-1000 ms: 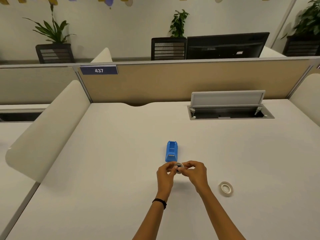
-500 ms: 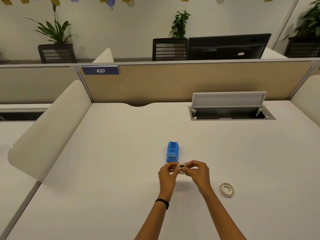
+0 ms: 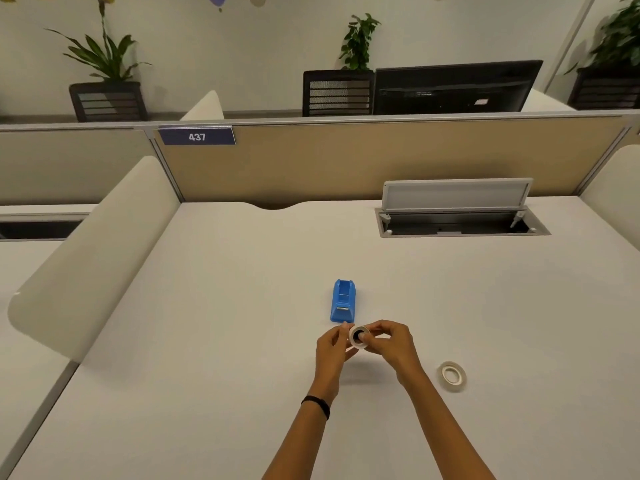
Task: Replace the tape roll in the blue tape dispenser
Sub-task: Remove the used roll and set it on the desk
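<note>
The blue tape dispenser (image 3: 343, 301) stands on the white desk (image 3: 242, 341), with no roll visible in its cradle. Just in front of it, both hands hold a small white tape roll (image 3: 357, 337) with a dark core, above the desk. My left hand (image 3: 333, 347) pinches its left side, and my right hand (image 3: 390, 341) grips it from the right with a fingertip at the dark centre. A second tape roll (image 3: 451, 375) lies flat on the desk to the right of my right forearm.
An open cable tray (image 3: 460, 221) with a raised lid sits at the back right. A tan partition (image 3: 346, 161) labelled 437 closes the far edge, and a rounded white divider (image 3: 93, 254) runs along the left side.
The roll between my hands has turned so its open dark core faces me more. Both hands stay in front of the dispenser; the view has shifted slightly.
</note>
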Demonstrator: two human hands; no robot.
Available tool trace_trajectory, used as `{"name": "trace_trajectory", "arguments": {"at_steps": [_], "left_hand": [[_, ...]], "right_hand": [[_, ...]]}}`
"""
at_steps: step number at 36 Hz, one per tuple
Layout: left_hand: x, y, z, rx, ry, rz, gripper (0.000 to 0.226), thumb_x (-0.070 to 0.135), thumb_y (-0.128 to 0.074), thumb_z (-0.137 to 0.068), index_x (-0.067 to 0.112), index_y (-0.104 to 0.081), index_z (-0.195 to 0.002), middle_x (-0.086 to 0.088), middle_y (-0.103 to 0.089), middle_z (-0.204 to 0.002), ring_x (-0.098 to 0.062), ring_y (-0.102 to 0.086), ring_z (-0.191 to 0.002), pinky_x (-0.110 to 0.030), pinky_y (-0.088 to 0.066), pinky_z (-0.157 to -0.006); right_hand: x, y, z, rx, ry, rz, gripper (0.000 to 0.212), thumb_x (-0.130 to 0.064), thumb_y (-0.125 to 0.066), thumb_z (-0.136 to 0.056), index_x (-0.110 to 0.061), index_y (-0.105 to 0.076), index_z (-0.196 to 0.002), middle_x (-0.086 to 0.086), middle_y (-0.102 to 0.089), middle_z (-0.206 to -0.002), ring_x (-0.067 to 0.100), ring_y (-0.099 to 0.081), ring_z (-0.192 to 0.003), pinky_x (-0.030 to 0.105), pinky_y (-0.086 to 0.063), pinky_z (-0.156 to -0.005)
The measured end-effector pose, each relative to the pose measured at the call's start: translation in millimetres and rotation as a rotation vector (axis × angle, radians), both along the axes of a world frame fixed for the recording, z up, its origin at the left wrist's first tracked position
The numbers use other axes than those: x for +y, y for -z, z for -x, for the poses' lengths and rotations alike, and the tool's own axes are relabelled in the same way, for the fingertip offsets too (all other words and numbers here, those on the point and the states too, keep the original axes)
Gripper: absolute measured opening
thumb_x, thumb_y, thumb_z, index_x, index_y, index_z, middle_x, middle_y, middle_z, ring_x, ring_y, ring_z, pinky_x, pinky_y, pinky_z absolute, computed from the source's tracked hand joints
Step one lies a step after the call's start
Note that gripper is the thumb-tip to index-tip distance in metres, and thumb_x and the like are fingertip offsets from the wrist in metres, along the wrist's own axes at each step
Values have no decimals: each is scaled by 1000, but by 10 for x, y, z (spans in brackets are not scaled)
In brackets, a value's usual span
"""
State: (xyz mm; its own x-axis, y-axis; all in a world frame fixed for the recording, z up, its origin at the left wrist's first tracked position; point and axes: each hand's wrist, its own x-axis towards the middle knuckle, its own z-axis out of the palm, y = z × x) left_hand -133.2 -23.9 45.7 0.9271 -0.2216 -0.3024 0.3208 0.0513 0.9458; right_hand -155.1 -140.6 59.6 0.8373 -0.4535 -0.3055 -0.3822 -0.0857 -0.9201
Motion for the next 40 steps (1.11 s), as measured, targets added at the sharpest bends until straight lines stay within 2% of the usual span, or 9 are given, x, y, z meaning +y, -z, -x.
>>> {"name": "trace_trajectory", "arguments": {"at_steps": [6, 13, 17, 22, 27, 30, 33, 38, 40], "left_hand": [[28, 47, -3, 89, 65, 34, 26, 24, -56, -91, 9, -64, -111, -12, -67, -112, -24, -65, -103, -25, -56, -80], [23, 136, -41, 164, 40, 38, 28, 18, -62, -87, 7, -62, -113, -15, -67, -114, -25, -66, -101, -26, -57, -79], [44, 183, -82, 206, 5, 74, 27, 18, -58, -89, 6, -61, -113, -13, -67, -110, -18, -68, -92, -20, -59, -70], [67, 251, -154, 252, -25, 81, 24, 17, -57, -90, 7, -60, -112, -14, -67, -107, -18, -68, -89, -20, -59, -71], [66, 302, -208, 298, -33, 83, 25, 18, -53, -92, 6, -59, -113, -13, -65, -107, -17, -68, -88, -19, -59, -68], [67, 308, -227, 308, -19, 90, 24, 17, -48, -95, 6, -60, -112, -12, -66, -107, -17, -68, -89, -20, -59, -66], [70, 314, -238, 317, -15, 98, 21, 17, -45, -96, 9, -61, -108, -10, -66, -104, -17, -68, -89, -20, -59, -65], [65, 339, -256, 323, -15, 96, 23, 18, -45, -96, 9, -60, -110, -9, -66, -104, -15, -68, -89, -20, -59, -66], [62, 343, -259, 323, -21, 92, 24, 18, -45, -96, 8, -60, -112, -10, -66, -105, -16, -68, -89, -20, -59, -67]], "right_hand": [[-33, 5, -5, 42, -48, -29, 23, -14, -73, -75, -4, -67, -95, 12, -68, -96, 24, -66, -82, 14, -50, -58], [-139, 39, -40, 14, -76, -89, 16, -14, -70, -79, -6, -66, -92, 12, -66, -93, 16, -66, -74, 14, -53, -50], [-339, 113, -61, 6, 73, -122, 16, -13, -68, -80, -3, -64, -91, 19, -66, -92, 23, -70, -65, 19, -56, -48], [-687, 237, -128, 22, 243, -115, 22, -10, -68, -80, 6, -64, -95, 20, -67, -85, 22, -66, -56, 19, -57, -46], [-1025, 349, -341, 40, 372, -121, 20, 0, -65, -81, 10, -60, -98, 22, -64, -85, 7, -62, -36, 17, -53, -38], [-1183, 410, -490, 78, 398, -66, 17, 2, -64, -80, 12, -62, -93, 22, -64, -81, 5, -59, -32, 16, -51, -35], [-1310, 461, -606, 110, 415, -29, 14, 3, -65, -79, 13, -64, -88, 22, -63, -77, 3, -58, -30, 18, -53, -38], [-1447, 428, -717, 107, 390, 46, 12, -1, -63, -79, 8, -66, -86, 16, -64, -77, 2, -58, -39, 10, -51, -45], [-1474, 375, -727, 100, 360, 80, 17, -3, -59, -80, 9, -66, -90, 16, -64, -79, 11, -59, -53, 22, -53, -60]]}}
